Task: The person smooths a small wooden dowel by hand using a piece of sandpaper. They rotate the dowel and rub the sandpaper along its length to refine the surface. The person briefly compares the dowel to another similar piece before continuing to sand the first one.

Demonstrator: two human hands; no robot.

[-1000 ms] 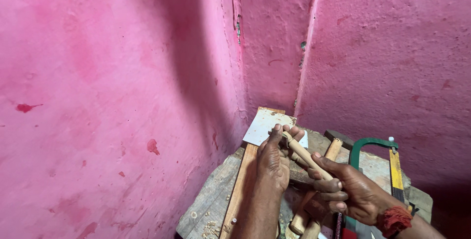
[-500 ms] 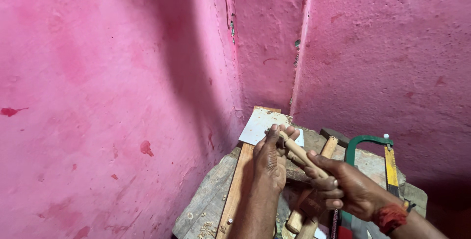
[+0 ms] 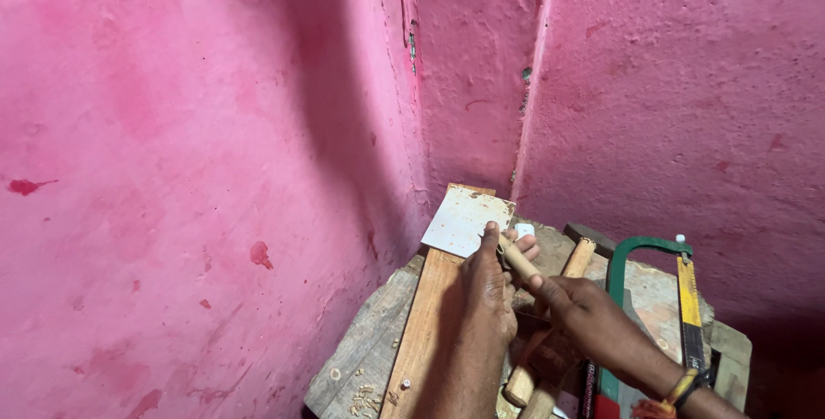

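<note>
While both hands close on a short wooden stick (image 3: 518, 259), left hand (image 3: 490, 286) in a closed grip at its far end and right hand (image 3: 577, 309) nearer, it hangs over a plank (image 3: 427, 329) on the rough bench (image 3: 361, 359), wood shavings (image 3: 365, 397) scattered, pink walls (image 3: 215, 127) cornering it.

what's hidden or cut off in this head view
- Wooden stick: its far tip is hidden by the left hand, the rest by the right hand.
- Hacksaw: its handle end is cut off by the bottom edge.
- Hammer: the right hand and arm cover its handle.
- Workbench: its near part is out of frame.
</note>
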